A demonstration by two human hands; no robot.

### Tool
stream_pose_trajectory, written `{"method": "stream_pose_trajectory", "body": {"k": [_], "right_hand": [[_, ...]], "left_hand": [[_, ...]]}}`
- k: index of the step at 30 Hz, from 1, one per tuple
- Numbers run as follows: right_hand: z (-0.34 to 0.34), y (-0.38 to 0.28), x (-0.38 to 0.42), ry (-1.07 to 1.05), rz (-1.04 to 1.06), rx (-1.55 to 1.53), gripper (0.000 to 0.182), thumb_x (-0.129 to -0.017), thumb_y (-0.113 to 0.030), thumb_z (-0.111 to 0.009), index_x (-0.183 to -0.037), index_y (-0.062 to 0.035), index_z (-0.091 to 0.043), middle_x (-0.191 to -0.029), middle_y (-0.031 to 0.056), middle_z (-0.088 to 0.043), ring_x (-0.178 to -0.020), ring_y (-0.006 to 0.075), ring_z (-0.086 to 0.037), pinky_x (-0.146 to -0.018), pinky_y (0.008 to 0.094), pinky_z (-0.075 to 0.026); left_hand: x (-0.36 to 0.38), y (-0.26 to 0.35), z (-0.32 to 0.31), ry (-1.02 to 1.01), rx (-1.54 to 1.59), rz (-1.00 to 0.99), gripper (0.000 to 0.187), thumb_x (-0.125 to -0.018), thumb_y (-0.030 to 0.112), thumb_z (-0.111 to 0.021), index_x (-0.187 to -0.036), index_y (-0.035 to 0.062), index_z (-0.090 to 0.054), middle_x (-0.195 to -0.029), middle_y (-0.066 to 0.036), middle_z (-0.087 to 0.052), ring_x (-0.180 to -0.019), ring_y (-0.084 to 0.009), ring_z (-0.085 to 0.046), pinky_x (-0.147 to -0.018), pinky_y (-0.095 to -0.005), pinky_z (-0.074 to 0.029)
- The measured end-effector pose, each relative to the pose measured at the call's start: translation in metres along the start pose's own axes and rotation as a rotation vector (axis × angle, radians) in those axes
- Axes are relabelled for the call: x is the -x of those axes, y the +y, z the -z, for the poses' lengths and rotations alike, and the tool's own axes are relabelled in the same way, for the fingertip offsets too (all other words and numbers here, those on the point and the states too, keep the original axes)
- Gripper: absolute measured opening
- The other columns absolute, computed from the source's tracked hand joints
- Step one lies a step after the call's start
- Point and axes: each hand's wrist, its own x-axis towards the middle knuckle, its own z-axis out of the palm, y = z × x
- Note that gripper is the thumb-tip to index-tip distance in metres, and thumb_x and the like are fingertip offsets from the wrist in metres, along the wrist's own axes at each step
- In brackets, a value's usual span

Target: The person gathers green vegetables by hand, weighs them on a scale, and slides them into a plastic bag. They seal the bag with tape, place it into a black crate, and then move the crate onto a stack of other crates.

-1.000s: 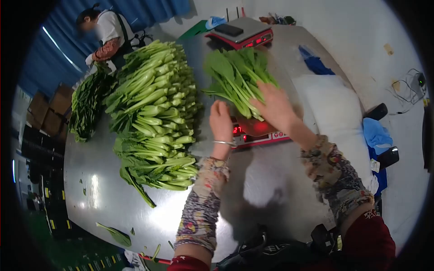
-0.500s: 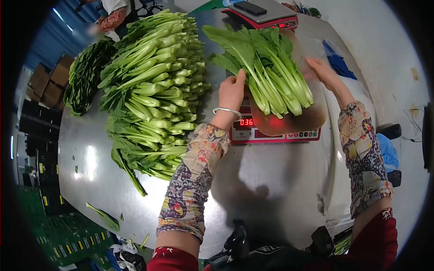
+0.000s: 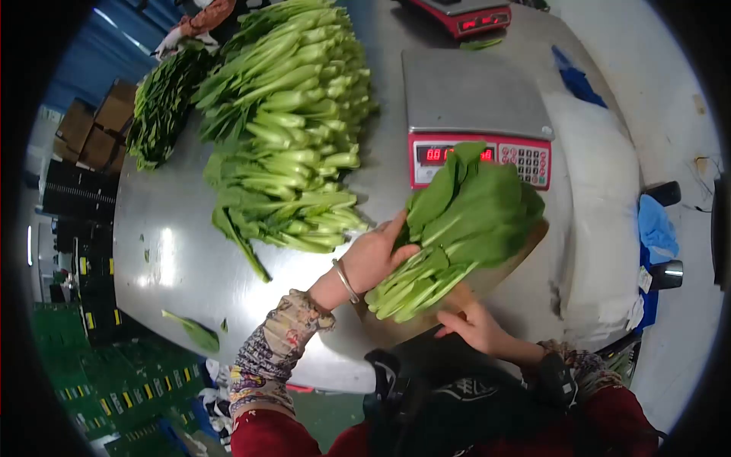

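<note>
A bunch of leafy green vegetables with pale stems [image 3: 464, 221] lies on a brown, see-through tray [image 3: 525, 263] in front of the scale. My left hand [image 3: 377, 255] is closed round the left side of the bunch, thumb over the stems. Below the stem ends, my right hand [image 3: 476, 327] grips the near edge of the tray; part of its fingers is hard to make out. Just beyond the leaves stands a red digital scale [image 3: 476, 95] with a bare silver platform and a lit red display.
To the left rises a large pile of the same greens [image 3: 297, 129], with darker leaves [image 3: 167, 107] behind it. Another red scale [image 3: 468, 19] stands at the back. White plastic sheets [image 3: 598, 206] lie at right. A loose leaf [image 3: 194, 331] rests near the table's left edge.
The tray and greens have come off the scale towards me, and the bunch has turned so its leaves point away to the right. Both hands moved nearer my body.
</note>
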Motion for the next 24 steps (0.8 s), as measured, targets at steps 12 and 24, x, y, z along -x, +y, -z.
{"method": "stream_pose_trajectory", "body": {"k": [12,24], "right_hand": [[0.028,0.031,0.053,-0.250,-0.181,0.947,0.027,-0.086,-0.028,-0.055,-0.090,-0.0027,-0.065,-0.080,0.0132,-0.065,-0.077,0.0299,-0.062,-0.071,0.0354,-0.047],[0.012,0.040,0.066,-0.167,0.231,1.101,0.021,-0.083,-0.015,-0.058,-0.101,-0.0043,-0.061,-0.091,0.0150,-0.062,-0.085,0.0313,-0.060,-0.075,0.0391,-0.048]], "left_hand": [[0.093,-0.029,-0.021,0.406,0.124,0.206,0.022,-0.078,0.020,-0.069,-0.090,0.0032,-0.062,-0.086,-0.008,-0.063,-0.075,-0.0197,-0.061,-0.064,-0.0293,-0.048],[0.120,-0.037,-0.019,0.978,0.438,0.185,0.012,-0.079,0.011,-0.068,-0.080,0.0004,-0.062,-0.067,-0.004,-0.055,-0.057,-0.0105,-0.048,-0.053,-0.0232,-0.040]]}}
